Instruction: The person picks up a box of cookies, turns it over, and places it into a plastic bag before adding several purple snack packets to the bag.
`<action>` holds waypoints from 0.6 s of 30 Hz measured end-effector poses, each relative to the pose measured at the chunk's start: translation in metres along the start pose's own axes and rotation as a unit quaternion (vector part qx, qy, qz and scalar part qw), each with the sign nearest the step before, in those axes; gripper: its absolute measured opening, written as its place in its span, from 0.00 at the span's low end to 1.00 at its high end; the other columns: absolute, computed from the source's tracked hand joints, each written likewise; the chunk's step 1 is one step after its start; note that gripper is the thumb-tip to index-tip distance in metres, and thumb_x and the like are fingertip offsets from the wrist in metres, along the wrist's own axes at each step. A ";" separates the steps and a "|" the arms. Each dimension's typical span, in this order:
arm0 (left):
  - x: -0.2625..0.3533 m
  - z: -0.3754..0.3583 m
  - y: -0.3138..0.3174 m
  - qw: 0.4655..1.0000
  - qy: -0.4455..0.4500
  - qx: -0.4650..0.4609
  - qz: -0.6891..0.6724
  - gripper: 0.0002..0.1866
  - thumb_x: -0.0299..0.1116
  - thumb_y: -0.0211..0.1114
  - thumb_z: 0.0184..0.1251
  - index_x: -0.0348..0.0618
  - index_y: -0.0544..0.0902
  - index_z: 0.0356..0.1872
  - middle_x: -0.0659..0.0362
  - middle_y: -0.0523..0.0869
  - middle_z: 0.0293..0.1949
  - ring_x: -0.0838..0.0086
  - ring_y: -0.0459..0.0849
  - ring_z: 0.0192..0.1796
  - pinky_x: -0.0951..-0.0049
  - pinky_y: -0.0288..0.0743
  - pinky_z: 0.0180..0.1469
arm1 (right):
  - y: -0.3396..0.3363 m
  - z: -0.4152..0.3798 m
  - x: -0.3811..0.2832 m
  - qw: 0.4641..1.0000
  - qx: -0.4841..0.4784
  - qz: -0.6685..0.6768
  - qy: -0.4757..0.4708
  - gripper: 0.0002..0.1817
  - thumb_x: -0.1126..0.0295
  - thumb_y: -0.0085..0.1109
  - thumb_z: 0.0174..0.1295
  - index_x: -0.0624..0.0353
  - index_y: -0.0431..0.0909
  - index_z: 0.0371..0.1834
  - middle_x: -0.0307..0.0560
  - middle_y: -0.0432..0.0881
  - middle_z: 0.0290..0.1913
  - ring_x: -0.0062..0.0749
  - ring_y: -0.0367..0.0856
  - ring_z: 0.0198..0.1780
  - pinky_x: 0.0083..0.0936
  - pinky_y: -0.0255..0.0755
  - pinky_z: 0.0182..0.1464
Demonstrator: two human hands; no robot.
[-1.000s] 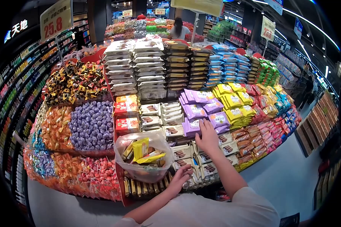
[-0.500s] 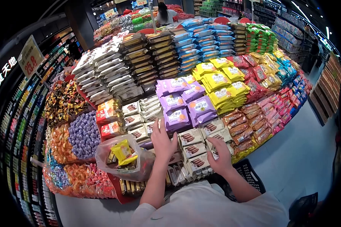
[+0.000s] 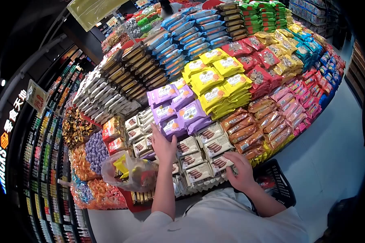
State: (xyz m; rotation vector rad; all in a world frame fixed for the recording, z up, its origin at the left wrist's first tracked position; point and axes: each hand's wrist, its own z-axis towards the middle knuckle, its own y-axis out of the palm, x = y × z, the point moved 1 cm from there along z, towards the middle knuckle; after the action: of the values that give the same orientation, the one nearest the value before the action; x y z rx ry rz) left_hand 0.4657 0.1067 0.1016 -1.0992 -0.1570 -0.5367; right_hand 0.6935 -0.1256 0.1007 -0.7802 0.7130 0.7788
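My left hand (image 3: 164,149) is open, its fingers stretched forward and thumb apart, over small white packs just left of the purple packets (image 3: 190,113). Beneath and beside it stand rows of white biscuit packs (image 3: 198,172) printed with brown biscuits. My right hand (image 3: 241,172) rests at the right end of these rows, fingers lightly bent and apart, the tips by a white biscuit pack (image 3: 221,163). No pack is lifted in either hand. Left of my left wrist sits a clear plastic bag (image 3: 140,178) holding a yellow packet (image 3: 121,165) and other packs partly hidden by the plastic.
Yellow packets (image 3: 215,95) and brown-wrapped bars (image 3: 237,127) lie beyond and to the right. Blue packs (image 3: 190,38) are stacked at the back. A black basket (image 3: 282,182) is near my right forearm. Purple wrapped sweets (image 3: 96,152) fill a bin on the left.
My view has turned and shifted, so the display sits differently in it. Both hands stay over the white packs. The bag's mouth now faces less toward me.
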 end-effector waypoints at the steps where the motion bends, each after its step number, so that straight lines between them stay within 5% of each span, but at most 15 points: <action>1: 0.003 0.001 -0.001 0.999 -0.043 -0.005 -0.028 0.60 0.34 0.78 0.60 0.31 0.45 0.85 0.36 0.69 0.77 0.43 0.75 0.73 0.50 0.68 0.74 | -0.006 -0.002 0.005 1.000 0.005 -0.001 0.006 0.24 0.78 0.63 0.61 0.60 0.82 0.63 0.54 0.84 0.60 0.52 0.84 0.60 0.40 0.77 0.63; 7: 0.002 0.004 0.003 0.998 -0.048 -0.010 -0.040 0.60 0.30 0.78 0.59 0.33 0.44 0.85 0.32 0.67 0.77 0.38 0.74 0.73 0.53 0.72 0.73 | -0.019 -0.004 0.028 0.999 0.000 0.022 0.028 0.23 0.79 0.62 0.61 0.61 0.82 0.62 0.54 0.84 0.60 0.52 0.84 0.60 0.39 0.78 0.63; 10: -0.006 0.008 0.016 0.999 0.024 -0.007 -0.028 0.60 0.30 0.77 0.60 0.35 0.43 0.86 0.33 0.65 0.79 0.43 0.69 0.79 0.57 0.69 0.77 | -0.020 0.000 0.029 0.999 0.000 0.040 0.016 0.23 0.79 0.62 0.61 0.61 0.82 0.62 0.54 0.84 0.60 0.52 0.84 0.60 0.39 0.77 0.63; 13: 0.003 0.013 0.010 0.997 -0.019 -0.048 -0.049 0.60 0.30 0.77 0.60 0.35 0.43 0.86 0.33 0.64 0.79 0.44 0.68 0.79 0.57 0.67 0.78 | -0.018 0.004 0.027 0.999 -0.001 0.051 0.005 0.23 0.79 0.61 0.61 0.61 0.83 0.61 0.54 0.84 0.60 0.52 0.84 0.61 0.38 0.78 0.63; 14: 0.004 0.014 0.009 0.998 -0.014 -0.041 -0.038 0.60 0.30 0.77 0.59 0.38 0.44 0.86 0.33 0.65 0.78 0.37 0.70 0.77 0.51 0.73 0.73 | -0.016 0.003 0.028 0.998 -0.002 0.059 0.014 0.23 0.79 0.61 0.61 0.61 0.83 0.61 0.54 0.84 0.60 0.52 0.84 0.60 0.38 0.78 0.63; 18: 0.001 0.012 -0.001 0.999 -0.001 -0.016 -0.039 0.59 0.37 0.80 0.57 0.38 0.50 0.85 0.34 0.66 0.77 0.38 0.73 0.73 0.50 0.73 0.72 | -0.011 0.002 0.027 0.998 -0.011 0.059 0.022 0.22 0.79 0.62 0.61 0.60 0.83 0.61 0.54 0.84 0.60 0.52 0.85 0.60 0.39 0.78 0.63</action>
State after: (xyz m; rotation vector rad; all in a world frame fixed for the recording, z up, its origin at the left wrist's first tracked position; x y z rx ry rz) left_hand 0.4677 0.1163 0.1077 -1.1281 -0.1947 -0.6100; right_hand 0.7171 -0.1205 0.0840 -0.7820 0.7972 0.8786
